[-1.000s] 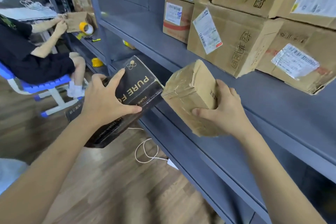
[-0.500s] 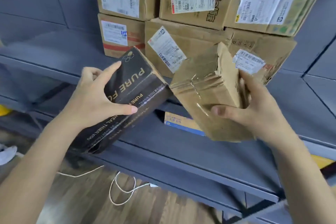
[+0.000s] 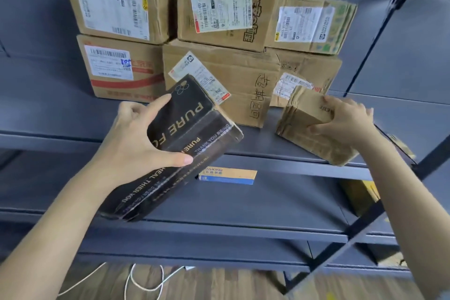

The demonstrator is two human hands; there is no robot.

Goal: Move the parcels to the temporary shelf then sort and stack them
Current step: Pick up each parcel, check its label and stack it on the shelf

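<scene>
My left hand (image 3: 136, 139) grips a long black box (image 3: 192, 129) with gold lettering, held tilted in front of the grey shelf (image 3: 280, 153). My right hand (image 3: 345, 122) grips a small taped cardboard parcel (image 3: 306, 126) at the shelf's right part, its lower corner reaching over the front lip. Behind both stands a stack of several labelled cardboard boxes (image 3: 226, 17) in two layers on the same shelf.
On the lower shelf board (image 3: 243, 202) lies a small blue and orange box (image 3: 227, 175), with a yellowish box (image 3: 360, 195) at the right. A dark diagonal brace (image 3: 379, 207) crosses at the right. A white cord (image 3: 146, 280) lies on the wooden floor below.
The view has swung to face the shelf head-on. My right hand has carried the small parcel right and down to the shelf board. The black box has stayed in my left hand.
</scene>
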